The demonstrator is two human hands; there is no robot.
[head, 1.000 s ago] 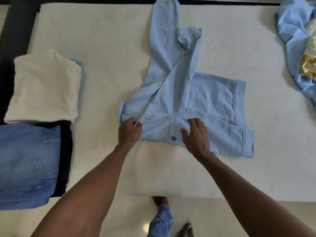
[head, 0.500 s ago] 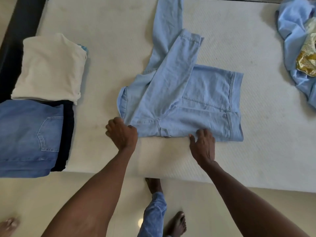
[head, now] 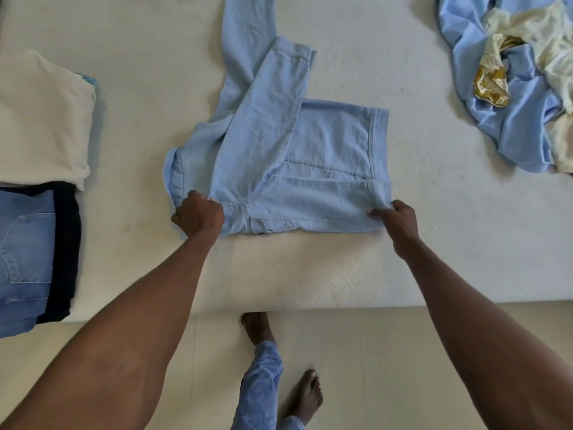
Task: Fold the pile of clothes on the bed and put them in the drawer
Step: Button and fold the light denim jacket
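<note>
A pair of light blue jeans (head: 313,169) lies partly folded in the middle of the white bed (head: 449,231), one leg stretching away toward the far edge. My left hand (head: 198,217) grips the near left corner at the waistband. My right hand (head: 395,217) pinches the near right corner of the folded layer. At the far right lies the unfolded pile (head: 514,88): a pale blue garment, a cream one and a gold patterned one. No drawer is in view.
Folded clothes sit at the left: a cream top (head: 40,119), and nearer me blue denim jeans (head: 24,259) over something black (head: 65,249). The bed's near edge runs across the view, with tiled floor and my bare feet (head: 305,395) below it.
My right hand slid right along the near edge to the jeans' right corner and took hold of it. My left hand stayed at the left corner. The view shifted slightly.
</note>
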